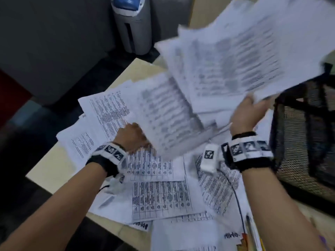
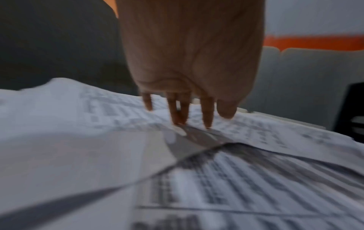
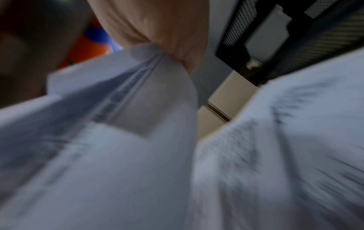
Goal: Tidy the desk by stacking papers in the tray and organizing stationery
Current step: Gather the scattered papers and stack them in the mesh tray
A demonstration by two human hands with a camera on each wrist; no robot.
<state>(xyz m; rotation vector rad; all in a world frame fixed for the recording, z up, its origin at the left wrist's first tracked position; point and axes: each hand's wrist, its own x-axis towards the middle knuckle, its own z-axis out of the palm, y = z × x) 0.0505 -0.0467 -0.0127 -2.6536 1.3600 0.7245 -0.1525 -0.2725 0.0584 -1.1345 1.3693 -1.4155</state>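
Observation:
My right hand (image 1: 248, 109) grips a bundle of printed papers (image 1: 235, 57) by its lower edge and holds it in the air beside the black mesh tray (image 1: 299, 142). In the right wrist view the hand (image 3: 167, 56) pinches the creased sheets (image 3: 118, 155), with the tray (image 3: 295, 38) just beyond. My left hand (image 1: 132, 134) rests on the loose papers (image 1: 159, 196) spread over the desk. Its straight fingers (image 2: 206, 118) touch a sheet (image 2: 256, 186). One blurred raised sheet (image 1: 163, 115) covers its fingertips in the head view.
Pens (image 1: 250, 230) lie among the papers at the bottom right. A beige desk (image 1: 52, 169) edge shows at the left. A grey and blue appliance (image 1: 132, 24) stands on the floor beyond the desk, beside a dark grey partition (image 1: 54, 42).

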